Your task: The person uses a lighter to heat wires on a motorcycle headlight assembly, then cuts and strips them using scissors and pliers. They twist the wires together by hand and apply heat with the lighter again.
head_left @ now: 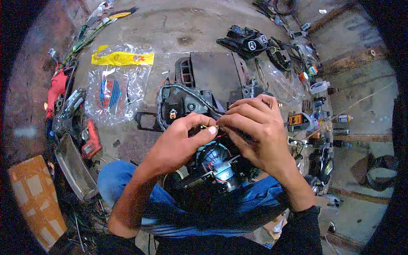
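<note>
My left hand (pixel 180 140) pinches a thin yellow wire (pixel 205 126) between thumb and forefinger. Against it, my right hand (pixel 259 127) has its fingers closed at the same spot, with their tips touching the wire's end. Under my hands, a round projector lamp unit (pixel 219 163) with a bluish, shiny body rests between my legs. Just beyond lies a black headlight housing (pixel 182 102) with a dark cable sleeve (pixel 191 90) running across it. Red wire shows below my fingertips; the exact join there is too small to make out.
A clear plastic bag (pixel 119 91) with a yellow strip lies left, near a red power tool (pixel 91 140) and a metal tray (pixel 76 168). A black headlight (pixel 244 42) sits at the back right. Bottles (pixel 318 88) and boxes (pixel 297 120) line the right wall.
</note>
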Demonstrator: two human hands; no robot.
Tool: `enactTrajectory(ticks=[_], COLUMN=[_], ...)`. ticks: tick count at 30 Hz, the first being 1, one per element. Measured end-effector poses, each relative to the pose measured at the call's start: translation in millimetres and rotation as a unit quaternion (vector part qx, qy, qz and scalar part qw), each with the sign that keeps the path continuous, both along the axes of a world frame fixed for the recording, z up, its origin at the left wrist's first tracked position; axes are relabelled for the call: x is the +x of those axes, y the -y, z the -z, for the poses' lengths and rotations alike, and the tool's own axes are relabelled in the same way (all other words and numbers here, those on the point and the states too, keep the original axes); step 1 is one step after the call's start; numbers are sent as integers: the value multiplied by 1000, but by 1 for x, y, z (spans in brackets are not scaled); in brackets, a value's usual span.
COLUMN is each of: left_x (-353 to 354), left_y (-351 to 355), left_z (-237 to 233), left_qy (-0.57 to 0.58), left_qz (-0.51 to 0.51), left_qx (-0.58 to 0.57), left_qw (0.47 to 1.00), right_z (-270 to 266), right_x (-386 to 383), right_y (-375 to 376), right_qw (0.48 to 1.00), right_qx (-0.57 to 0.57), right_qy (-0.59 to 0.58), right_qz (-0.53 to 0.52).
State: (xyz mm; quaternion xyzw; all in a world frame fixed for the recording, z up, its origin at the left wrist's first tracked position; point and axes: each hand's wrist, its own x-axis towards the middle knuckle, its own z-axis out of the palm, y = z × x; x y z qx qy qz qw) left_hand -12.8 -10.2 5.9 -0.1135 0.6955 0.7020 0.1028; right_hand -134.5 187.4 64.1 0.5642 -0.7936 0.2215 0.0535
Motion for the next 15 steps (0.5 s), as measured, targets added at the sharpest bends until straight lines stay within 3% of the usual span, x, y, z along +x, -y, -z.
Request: enactTrajectory(ticks=[15], left_x=[3], left_y=[1], left_z=[-6], left_qy=[-6], left_qz=[-10], left_qx=[8], left_qw=[1000], right_z=[4], right_x=[-2], right_y=[1], right_qw=[1000], right_qx=[11], right_qy=[8], right_qz=[-8])
